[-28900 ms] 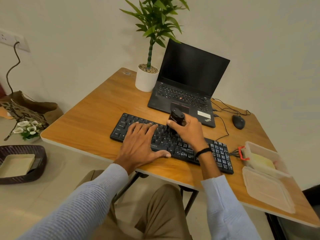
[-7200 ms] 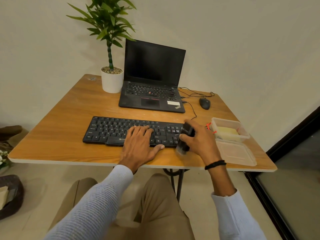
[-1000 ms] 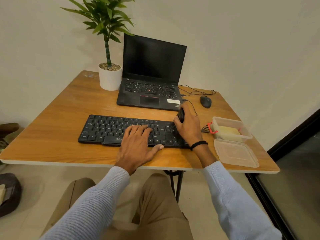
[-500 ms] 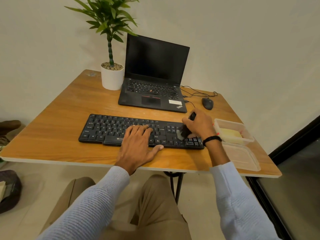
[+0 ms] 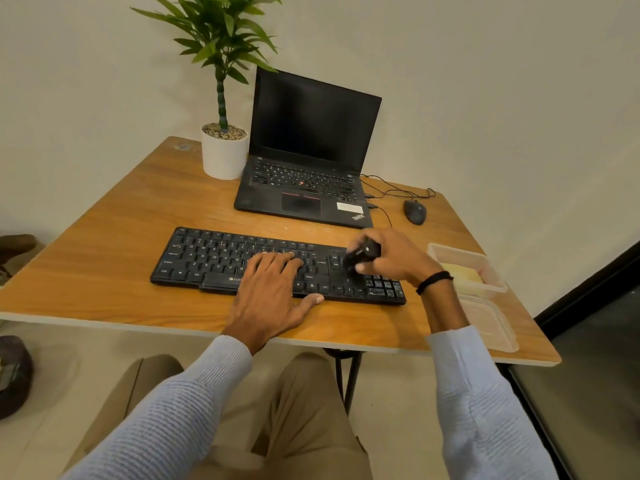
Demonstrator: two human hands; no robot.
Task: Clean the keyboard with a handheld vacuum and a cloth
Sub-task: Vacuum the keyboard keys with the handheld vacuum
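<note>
- The right hand (image 5: 398, 259) has its fingers curled round the small black handheld vacuum (image 5: 364, 252), nozzle down on the keys just left of the number pad (image 5: 382, 284). A second ago it was at the far right edge of the keyboard (image 5: 221, 254), near the laptop (image 5: 304, 188).
- It has come back toward the near rows, so the pass appears to be working the right-hand end row by row.
- The left hand (image 5: 273, 292) stays flat on the middle keys, fingers straight, holding nothing — it pins the keyboard to the table (image 5: 104, 271).
- Much earlier the vacuum stood over the centre keys, so vacuuming looks well along.
- The yellow cloth (image 5: 459, 273), as I take it, lies untouched in the clear tub (image 5: 485, 268) — wiping is not yet begun.
</note>
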